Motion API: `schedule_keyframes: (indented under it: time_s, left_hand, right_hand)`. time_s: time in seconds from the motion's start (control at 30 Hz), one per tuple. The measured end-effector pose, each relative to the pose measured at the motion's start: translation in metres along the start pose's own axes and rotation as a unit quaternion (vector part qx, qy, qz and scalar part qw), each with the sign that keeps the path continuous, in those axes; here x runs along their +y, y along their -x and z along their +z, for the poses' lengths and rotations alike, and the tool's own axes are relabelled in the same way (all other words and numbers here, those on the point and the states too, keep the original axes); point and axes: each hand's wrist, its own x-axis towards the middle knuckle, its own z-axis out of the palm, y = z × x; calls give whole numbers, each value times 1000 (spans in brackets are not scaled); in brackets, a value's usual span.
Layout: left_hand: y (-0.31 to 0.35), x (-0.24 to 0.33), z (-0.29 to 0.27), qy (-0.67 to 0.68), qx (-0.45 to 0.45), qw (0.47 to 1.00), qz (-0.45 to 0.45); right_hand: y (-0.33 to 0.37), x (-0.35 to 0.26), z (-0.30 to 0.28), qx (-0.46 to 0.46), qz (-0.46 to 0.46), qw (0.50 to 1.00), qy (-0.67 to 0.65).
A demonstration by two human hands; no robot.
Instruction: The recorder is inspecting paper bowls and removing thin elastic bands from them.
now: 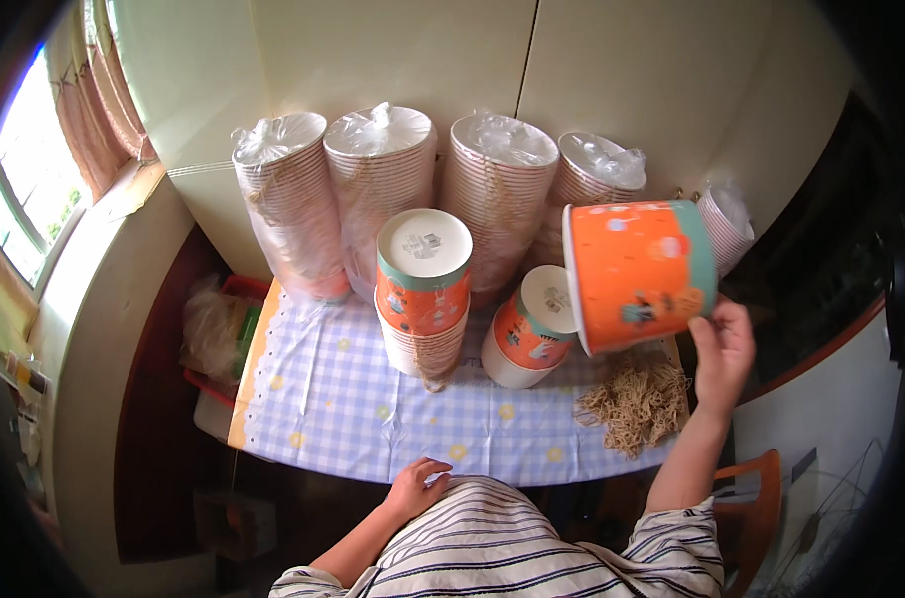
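My right hand (723, 354) grips a large orange paper bucket (627, 271) with a green band at its base. The bucket is tilted on its side above the right part of the table, its white rim facing left. My left hand (418, 486) rests by the table's front edge against my striped shirt, fingers loosely stretched with nothing in them. Upside down on the table stand a stack of paper buckets (424, 289), with a rubber band hanging at its lower side, and a shorter stack of buckets (534, 334). Beneath the held bucket lies a pile of tan rubber bands (637, 404).
Several tall bagged stacks of paper buckets (283, 199) line the table's back, against a cream cabinet (392, 50). A blue checked tablecloth (343, 419) covers the table. A red crate (243, 286) stands beyond its left edge. A wooden chair (766, 498) is at the lower right.
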Motion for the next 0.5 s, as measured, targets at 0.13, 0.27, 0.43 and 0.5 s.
schedule_keyframes:
  time_s: [0.13,0.27,0.43,0.5]
  left_hand:
    - [-12,8,-5,101,66,993,12]
    - [-34,21,-19,331,54,942,-15]
    - [-58,51,-35,349,38,936,-18]
    - [-63,46,-29,292,45,954,-51]
  right_hand:
    - [26,23,-19,13,186,963,-196]
    - [95,96,11,-17,356,867,-348]
    - [208,185,43,-115,478,725,-483]
    - [218,167,64,-118,517,688,-495]
